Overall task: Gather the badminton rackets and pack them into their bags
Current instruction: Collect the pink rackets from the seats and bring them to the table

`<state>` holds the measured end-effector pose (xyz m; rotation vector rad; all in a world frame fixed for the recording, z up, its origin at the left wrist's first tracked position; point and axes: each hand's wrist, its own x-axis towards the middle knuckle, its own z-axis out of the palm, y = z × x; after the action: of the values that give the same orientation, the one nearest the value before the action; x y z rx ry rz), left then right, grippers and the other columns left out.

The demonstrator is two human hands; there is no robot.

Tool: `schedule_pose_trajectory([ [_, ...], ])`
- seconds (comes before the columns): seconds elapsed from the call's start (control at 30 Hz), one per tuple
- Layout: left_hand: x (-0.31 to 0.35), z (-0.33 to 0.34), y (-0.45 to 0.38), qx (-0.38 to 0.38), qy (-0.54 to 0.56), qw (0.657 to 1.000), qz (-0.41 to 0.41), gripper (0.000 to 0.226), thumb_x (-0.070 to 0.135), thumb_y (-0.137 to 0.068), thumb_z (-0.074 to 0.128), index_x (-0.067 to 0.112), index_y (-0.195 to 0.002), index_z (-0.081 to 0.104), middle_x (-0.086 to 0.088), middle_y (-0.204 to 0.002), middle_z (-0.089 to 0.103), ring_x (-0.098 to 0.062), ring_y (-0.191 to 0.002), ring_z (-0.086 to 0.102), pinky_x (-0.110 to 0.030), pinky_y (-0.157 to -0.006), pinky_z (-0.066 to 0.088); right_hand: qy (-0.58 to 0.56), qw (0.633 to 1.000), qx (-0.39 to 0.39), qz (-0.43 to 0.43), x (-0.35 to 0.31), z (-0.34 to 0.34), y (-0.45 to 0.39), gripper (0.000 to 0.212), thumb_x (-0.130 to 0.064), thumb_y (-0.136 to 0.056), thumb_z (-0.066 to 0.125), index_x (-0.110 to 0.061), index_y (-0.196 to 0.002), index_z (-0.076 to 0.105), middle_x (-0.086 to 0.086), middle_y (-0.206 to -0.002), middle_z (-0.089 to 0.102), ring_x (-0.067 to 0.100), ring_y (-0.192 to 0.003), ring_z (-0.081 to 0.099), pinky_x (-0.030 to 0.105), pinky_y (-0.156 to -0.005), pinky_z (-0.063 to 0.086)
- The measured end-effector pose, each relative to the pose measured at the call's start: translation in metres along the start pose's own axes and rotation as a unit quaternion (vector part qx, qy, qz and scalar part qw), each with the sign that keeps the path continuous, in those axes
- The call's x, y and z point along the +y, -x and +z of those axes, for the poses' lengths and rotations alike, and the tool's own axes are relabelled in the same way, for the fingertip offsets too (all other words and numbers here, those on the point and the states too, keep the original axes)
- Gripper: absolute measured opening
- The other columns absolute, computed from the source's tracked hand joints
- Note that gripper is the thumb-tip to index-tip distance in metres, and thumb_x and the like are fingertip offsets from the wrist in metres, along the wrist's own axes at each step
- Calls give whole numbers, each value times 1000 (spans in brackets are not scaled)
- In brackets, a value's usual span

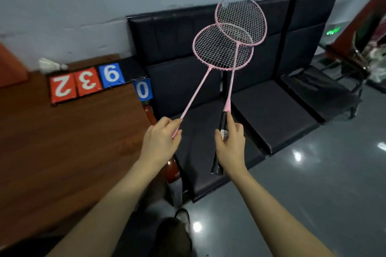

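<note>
I hold two pink badminton rackets up over a row of black seats. My left hand [159,142] grips the lower shaft of the left racket [217,50], whose handle is hidden behind the hand. My right hand [230,144] grips the black handle of the right racket [240,16]; the butt of that handle sticks out below the wrist. The two strung heads overlap, the right racket's head higher and in front. No racket bag is in view.
A brown wooden table [62,142] at the left carries red and blue score number cards [83,83] and a white shuttlecock [52,65]. Black padded seats [271,110] run along the grey wall. Glossy grey floor lies at the right, my shoe [183,217] below.
</note>
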<state>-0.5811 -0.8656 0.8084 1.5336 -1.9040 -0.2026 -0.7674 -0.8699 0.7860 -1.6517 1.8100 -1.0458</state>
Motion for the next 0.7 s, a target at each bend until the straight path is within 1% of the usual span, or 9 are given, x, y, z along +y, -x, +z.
schedule_pose_trajectory([
  [0.13, 1, -48, 56, 41, -17, 999, -31, 31, 8, -77, 68, 8, -108, 67, -8, -84, 61, -29, -70, 62, -39, -61, 52, -22, 998, -28, -56, -30, 2, 49, 63, -22, -91, 52, -35, -146, 22, -8, -96, 36, 21, -81, 50, 49, -86, 46],
  [0.2, 1, -72, 88, 58, -28, 997, -53, 30, 10, -78, 66, 8, -107, 67, -7, -84, 61, -29, -70, 61, -39, -61, 52, -42, 995, -41, -75, -44, 5, 73, 63, -21, -90, 53, -36, -145, 24, -10, -94, 37, 22, -80, 50, 49, -85, 46],
  [0.27, -1, -97, 117, 72, -40, 994, -75, 30, 14, -79, 63, 9, -108, 67, -7, -86, 61, -29, -72, 61, -38, -62, 52, -59, 992, -57, -91, -60, 10, 94, 63, -21, -90, 53, -35, -145, 25, -7, -95, 38, 23, -80, 51, 50, -86, 46],
  [0.33, -3, -121, 142, 81, -48, 990, -100, 29, 11, -80, 65, 9, -109, 67, -7, -88, 62, -29, -74, 61, -37, -64, 52, -77, 990, -76, -95, -79, 18, 114, 61, -21, -90, 54, -33, -144, 28, -4, -96, 40, 24, -84, 51, 49, -88, 46],
  [0.47, -17, -171, 191, 103, -84, 980, -148, 29, 10, -80, 67, 8, -110, 66, -7, -89, 62, -26, -76, 61, -34, -63, 50, -115, 980, -114, -113, -118, 45, 159, 58, -18, -89, 56, -27, -143, 34, 1, -103, 45, 23, -92, 52, 41, -88, 45],
  [0.53, -28, -195, 217, 115, -99, 973, -176, 30, 11, -81, 67, 9, -110, 66, -5, -89, 62, -25, -76, 61, -34, -63, 50, -130, 973, -133, -134, -138, 63, 178, 57, -16, -89, 57, -25, -142, 36, 2, -104, 46, 19, -94, 52, 33, -84, 43],
  [0.67, -62, -244, 262, 152, -126, 953, -232, 29, 12, -79, 69, 10, -108, 67, -5, -90, 64, -26, -78, 62, -33, -66, 49, -146, 959, -183, -159, -188, 104, 213, 55, -15, -89, 58, -22, -140, 38, -3, -103, 46, 0, -89, 47, 3, -74, 33],
  [0.7, -73, -256, 270, 160, -126, 948, -246, 29, 12, -79, 68, 10, -108, 68, -6, -90, 64, -26, -79, 63, -34, -67, 51, -149, 955, -194, -167, -201, 115, 222, 55, -15, -89, 58, -21, -140, 39, -3, -104, 47, -2, -88, 47, -2, -72, 32],
])
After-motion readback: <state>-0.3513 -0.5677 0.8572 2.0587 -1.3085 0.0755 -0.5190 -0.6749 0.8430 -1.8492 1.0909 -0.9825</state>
